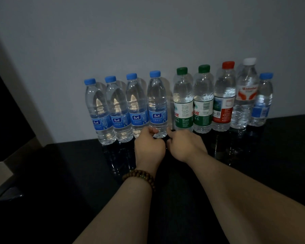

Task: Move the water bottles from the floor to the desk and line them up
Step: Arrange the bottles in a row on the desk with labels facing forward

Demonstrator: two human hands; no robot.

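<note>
Nine clear ribbed plastic bottles [183,95] upright in a row mid-frame on glossy black tabletop [253,155], left hand [149,147], wooden-bead bracelet [139,175], right hand [185,145], both by fourth bottle [157,106] base, fingers [151,130] curled, grasp unclear

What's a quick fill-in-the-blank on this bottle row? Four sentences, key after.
1. The desk holds ____ bottles in one row.
2. The red-capped bottle stands between a green-capped bottle and one whose cap is ____.
3. The bead bracelet sits on the ____ wrist.
4. The left hand touches the base of the fourth bottle from the left, whose cap is ____.

Missing words: nine; white; left; blue.
</note>
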